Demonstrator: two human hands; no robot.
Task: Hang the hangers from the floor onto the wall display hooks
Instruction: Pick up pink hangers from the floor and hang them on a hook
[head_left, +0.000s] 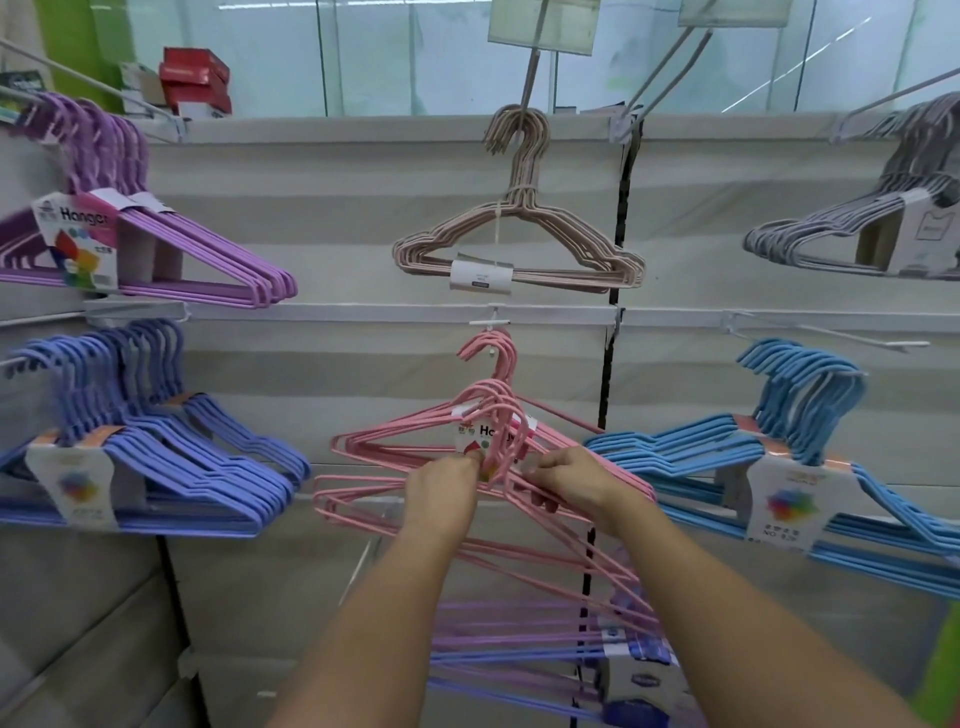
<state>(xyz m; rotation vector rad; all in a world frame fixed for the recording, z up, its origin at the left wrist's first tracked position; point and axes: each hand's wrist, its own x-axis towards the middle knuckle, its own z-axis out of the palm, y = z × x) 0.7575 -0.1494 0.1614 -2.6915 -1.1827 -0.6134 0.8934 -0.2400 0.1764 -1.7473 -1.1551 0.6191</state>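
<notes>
On the wall display, at nine o'clock from the hands, a pack of periwinkle hangers (156, 467) hangs from a hook, with a lilac pack (171, 249) on the hook above it at about ten o'clock. In the centre the left hand (441, 488) reaches up with its fingers curled round the necks of a bundle of pink hangers (415, 493), thumb tip against the paper label (480, 434) wrapped round the bundle. The right hand (569, 480) sits just beside it at three o'clock, fingers bent and pinching the pink wires on the other side of the necks. The bundle lies between and under both hands: its long axis runs side to side, tilted so the left shoulders sit higher and the right end slopes down toward five o'clock, past the right forearm. The curved hook tops point up toward twelve o'clock, just below another pink hook (493, 353) which is on the white display hook (491, 318) fixed to the rail. Whether the held bundle's own hooks touch that peg I cannot tell. Higher, at twelve o'clock, a beige pack (519, 244) hangs alone. Below the arms, at six o'clock, more purple and blue hangers (519, 644) hang lower down. At three o'clock a sky-blue pack (779, 447) hangs, and at two o'clock a grey pack (841, 234).
</notes>
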